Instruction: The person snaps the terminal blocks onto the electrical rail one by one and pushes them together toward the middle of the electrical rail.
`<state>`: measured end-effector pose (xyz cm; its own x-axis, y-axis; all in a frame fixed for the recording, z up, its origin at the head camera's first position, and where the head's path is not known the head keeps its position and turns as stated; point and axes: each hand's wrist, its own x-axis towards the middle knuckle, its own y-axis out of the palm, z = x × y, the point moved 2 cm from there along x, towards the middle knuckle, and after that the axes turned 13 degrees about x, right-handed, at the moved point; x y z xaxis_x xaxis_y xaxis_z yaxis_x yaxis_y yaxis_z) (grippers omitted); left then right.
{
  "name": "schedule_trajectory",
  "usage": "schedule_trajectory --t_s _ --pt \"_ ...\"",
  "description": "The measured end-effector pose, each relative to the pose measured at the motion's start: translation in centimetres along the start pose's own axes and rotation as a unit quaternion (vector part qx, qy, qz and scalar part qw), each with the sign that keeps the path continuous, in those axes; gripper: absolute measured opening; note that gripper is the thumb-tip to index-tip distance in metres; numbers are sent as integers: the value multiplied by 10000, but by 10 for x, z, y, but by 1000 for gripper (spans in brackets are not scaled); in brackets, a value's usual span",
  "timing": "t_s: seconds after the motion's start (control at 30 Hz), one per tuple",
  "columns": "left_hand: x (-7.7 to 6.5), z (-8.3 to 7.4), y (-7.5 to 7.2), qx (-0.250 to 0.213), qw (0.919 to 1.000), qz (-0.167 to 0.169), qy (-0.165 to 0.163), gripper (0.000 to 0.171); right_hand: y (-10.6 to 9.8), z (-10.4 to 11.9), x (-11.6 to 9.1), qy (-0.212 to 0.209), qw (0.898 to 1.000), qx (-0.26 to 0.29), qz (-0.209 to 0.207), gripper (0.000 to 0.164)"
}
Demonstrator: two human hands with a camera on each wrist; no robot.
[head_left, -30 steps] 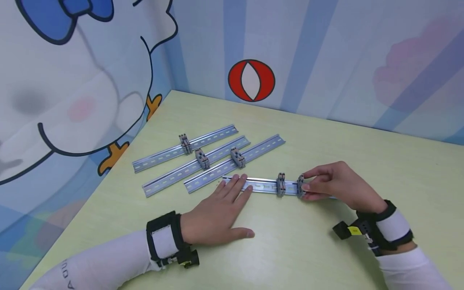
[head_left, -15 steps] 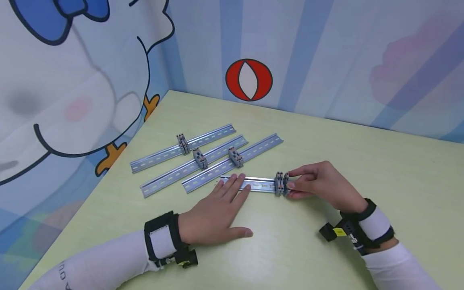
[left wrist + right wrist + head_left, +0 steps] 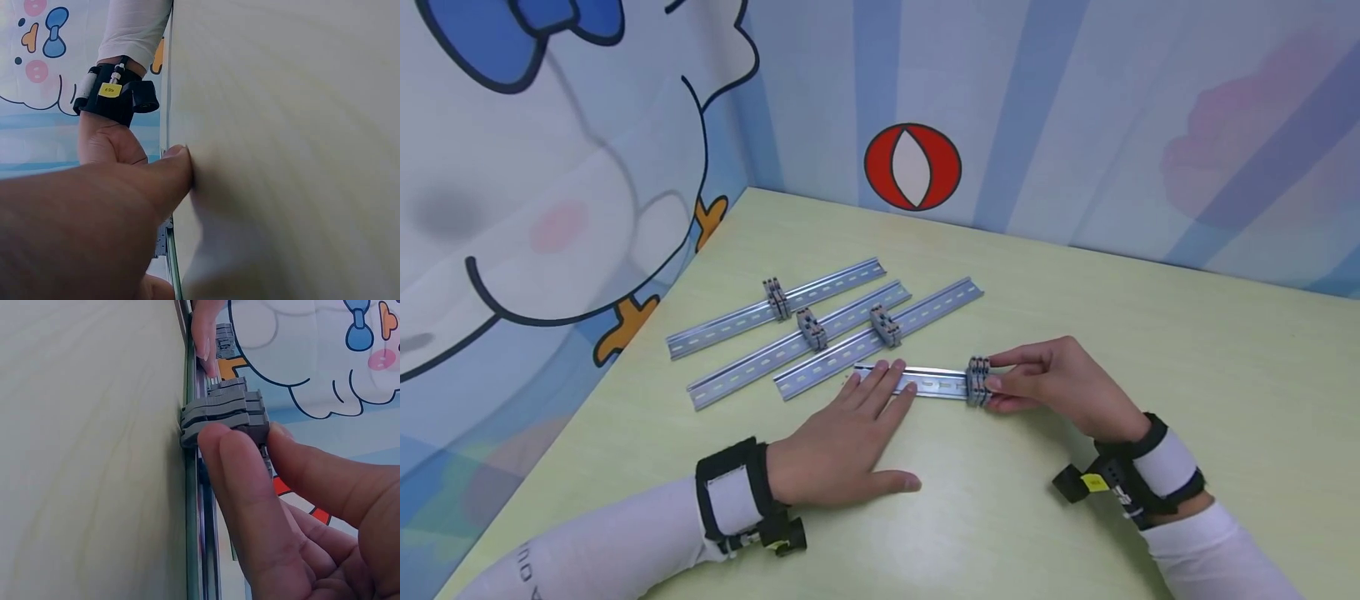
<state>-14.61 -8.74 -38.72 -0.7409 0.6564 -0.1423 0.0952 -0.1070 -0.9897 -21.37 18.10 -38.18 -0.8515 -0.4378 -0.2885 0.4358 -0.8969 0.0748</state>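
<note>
My left hand (image 3: 857, 425) lies flat and open on the green table (image 3: 1075, 317), its fingertips pressing the left end of the nearest metal rail (image 3: 936, 382). My right hand (image 3: 1009, 380) pinches two grey terminal blocks (image 3: 977, 381) that sit side by side on that rail. In the right wrist view the blocks (image 3: 225, 415) are clipped on the rail (image 3: 199, 519), with my thumb on one side and fingers on the other. In the left wrist view my thumb (image 3: 175, 169) is flat against the table.
Three more rails (image 3: 775, 307) (image 3: 801, 342) (image 3: 880, 332) lie parallel behind the near one, each with a grey block pair (image 3: 772, 297) on it. Cartoon-printed walls (image 3: 550, 167) close the table's left and back sides.
My right hand slid the right-hand block leftwards along the rail until it met the other block. My left hand stayed in place on the rail's end.
</note>
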Motion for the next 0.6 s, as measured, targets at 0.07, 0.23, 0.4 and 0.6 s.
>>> schedule_trajectory --t_s 0.07,0.23,0.4,0.6 --pt "0 0 0 -3 10000 5 -3 97 0 0 0 4 10000 3 -9 47" --pt "1 1 2 17 10000 15 0 97 1 1 -1 33 10000 9 -32 47" --pt "1 0 3 27 10000 37 -21 97 1 0 -1 53 10000 35 -63 46" --pt "2 1 3 3 10000 28 -26 97 1 0 0 55 10000 1 -83 44"
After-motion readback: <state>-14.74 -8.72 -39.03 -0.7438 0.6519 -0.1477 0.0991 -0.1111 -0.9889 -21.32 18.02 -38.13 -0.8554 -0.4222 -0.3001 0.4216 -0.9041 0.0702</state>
